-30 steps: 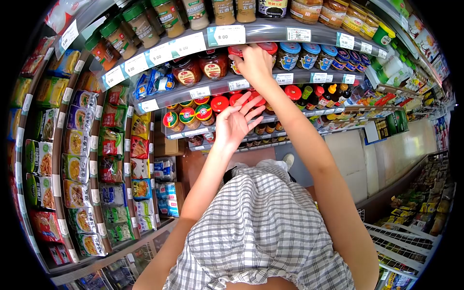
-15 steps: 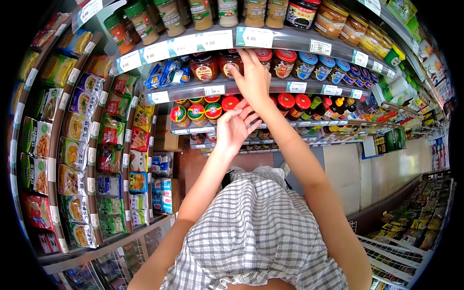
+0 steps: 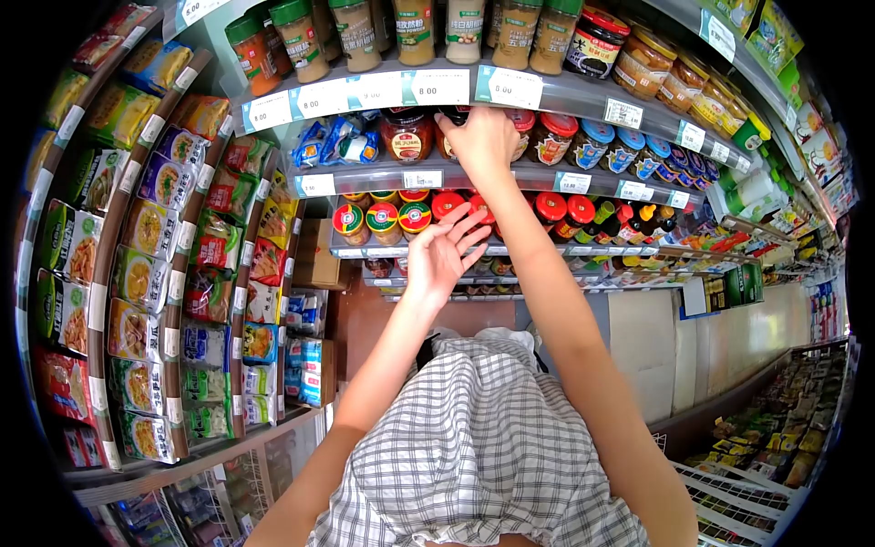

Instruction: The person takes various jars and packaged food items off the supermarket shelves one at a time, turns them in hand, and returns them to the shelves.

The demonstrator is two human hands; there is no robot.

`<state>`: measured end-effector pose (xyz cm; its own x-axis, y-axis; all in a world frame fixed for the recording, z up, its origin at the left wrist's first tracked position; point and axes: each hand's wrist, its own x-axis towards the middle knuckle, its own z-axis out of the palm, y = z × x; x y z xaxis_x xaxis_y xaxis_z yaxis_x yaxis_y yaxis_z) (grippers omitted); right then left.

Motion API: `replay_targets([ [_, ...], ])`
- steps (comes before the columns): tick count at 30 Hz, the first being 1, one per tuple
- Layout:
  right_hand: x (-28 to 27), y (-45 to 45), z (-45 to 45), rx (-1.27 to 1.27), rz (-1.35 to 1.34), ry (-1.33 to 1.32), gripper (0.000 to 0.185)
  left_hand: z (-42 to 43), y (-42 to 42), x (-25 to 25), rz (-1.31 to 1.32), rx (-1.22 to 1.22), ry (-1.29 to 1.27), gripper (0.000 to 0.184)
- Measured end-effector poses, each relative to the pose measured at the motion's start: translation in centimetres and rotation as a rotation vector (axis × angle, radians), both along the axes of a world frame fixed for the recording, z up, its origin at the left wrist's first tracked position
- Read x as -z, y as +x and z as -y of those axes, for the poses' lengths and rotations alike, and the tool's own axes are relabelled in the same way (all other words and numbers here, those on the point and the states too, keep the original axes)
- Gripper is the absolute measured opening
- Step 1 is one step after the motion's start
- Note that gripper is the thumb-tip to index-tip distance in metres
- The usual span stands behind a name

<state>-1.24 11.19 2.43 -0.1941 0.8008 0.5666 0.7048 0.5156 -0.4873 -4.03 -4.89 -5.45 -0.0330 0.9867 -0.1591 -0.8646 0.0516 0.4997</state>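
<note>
My right hand [image 3: 483, 149] reaches into the second shelf from the top, its fingers bent around the top of a dark red sauce jar [image 3: 444, 144]. Most of that jar and the fingertips are hidden behind the hand and shelf edge. A similar sauce jar [image 3: 407, 139] with a cream label stands just left of it. My left hand [image 3: 443, 251] is lower, palm up with fingers spread, holding nothing. It hovers in front of the third shelf, close to red-lidded jars [image 3: 447, 203].
Spice bottles [image 3: 416, 35] line the shelf above, behind price tags [image 3: 436, 87] on its edge. Blue-lidded jars [image 3: 591, 146] stand to the right and blue packets [image 3: 354, 144] to the left. Racks of bagged food [image 3: 143, 278] rise at the left.
My right hand has reached deeper, and its fingers have curled over the jar top. The left hand has moved slightly down from the right wrist. The shelves sit a little lower in view.
</note>
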Motion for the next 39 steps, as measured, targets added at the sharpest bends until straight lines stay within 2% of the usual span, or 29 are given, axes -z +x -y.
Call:
replay_targets([
  [7,-0.2,0.5,0.0,-0.079,-0.021,-0.026,0.049,-0.3,0.3,0.1,-0.017,0.035,-0.011,0.061],
  [8,-0.4,0.6,0.4,-0.066,-0.026,-0.082,0.053,-0.3,0.3,0.0,-0.019,0.036,-0.009,0.061],
  [11,-0.5,1.2,1.7,-0.038,-0.074,-0.038,0.060,-0.3,-0.1,0.1,-0.048,0.018,-0.014,0.059],
  [12,-0.1,1.4,2.2,-0.062,-0.134,-0.017,0.067,-0.2,-0.2,0.0,-0.088,0.009,-0.023,0.059],
  [15,1.0,2.3,3.2,-0.136,-0.257,0.072,0.068,-0.3,-0.3,-0.6,-0.430,-0.105,-0.063,0.058],
  [20,2.1,3.0,4.2,-0.232,-0.394,0.088,0.067,-2.5,-2.9,-0.4,-0.165,-0.076,0.095,0.062],
  [23,2.7,3.1,4.2,-0.248,-0.368,0.185,0.065,-3.5,-3.9,-1.0,-0.004,-0.054,0.196,0.062],
  [29,1.8,4.3,5.3,-0.280,-0.411,0.267,0.067,-2.0,-3.3,-2.5,0.001,-0.047,0.233,0.062],
  [32,0.5,5.5,6.7,-0.294,-0.440,0.270,0.066,-0.6,-2.4,-4.1,-0.435,-0.154,0.066,0.058],
  [33,0.0,6.0,7.2,-0.316,-0.458,0.253,0.066,-0.4,-1.8,-3.9,-0.624,-0.265,0.072,0.045],
  [35,-0.6,6.8,7.4,-0.394,-0.543,0.126,0.066,0.0,-1.7,-3.4,-1.190,-0.517,0.048,0.040],
  [36,-1.2,7.1,7.7,-0.481,-0.643,-0.028,0.064,0.3,-1.5,-3.7,-1.390,-0.690,-0.001,0.045],
  [37,-2.1,7.4,8.3,-0.599,-0.792,-0.190,0.063,0.8,-1.4,-4.7,-1.568,-0.732,-0.075,0.055],
  [39,-3.4,8.5,8.9,-0.667,-0.887,-0.439,0.064,1.7,-1.4,-6.2,-1.633,-0.748,-0.013,0.069],
])
